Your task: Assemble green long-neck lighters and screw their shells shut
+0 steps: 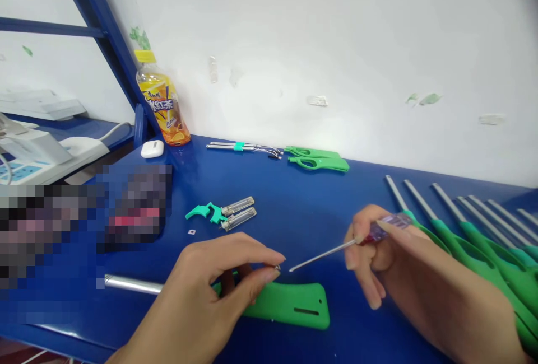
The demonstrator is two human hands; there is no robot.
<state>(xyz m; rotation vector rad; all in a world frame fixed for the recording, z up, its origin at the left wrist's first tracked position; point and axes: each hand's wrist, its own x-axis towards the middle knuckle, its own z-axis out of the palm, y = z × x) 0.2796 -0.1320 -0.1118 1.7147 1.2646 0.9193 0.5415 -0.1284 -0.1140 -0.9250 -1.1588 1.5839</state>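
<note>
Left hand (210,283), lower centre: thumb and forefinger pinched on a small metal piece (277,267), perhaps a screw, too small to tell.
Right hand (414,252), right of centre: fingers wrapped around a screwdriver (332,251), its tip apart from the left hand.
Green lighter body (294,303), lower centre: flat on the desk (277,190), partly covered by the left hand.
Sound handling: light pinch, steady tip, lighter body kept flat.

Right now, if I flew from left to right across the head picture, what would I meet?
Power strip, bottle, metal tubes, screwdriver, green lighters.
</note>
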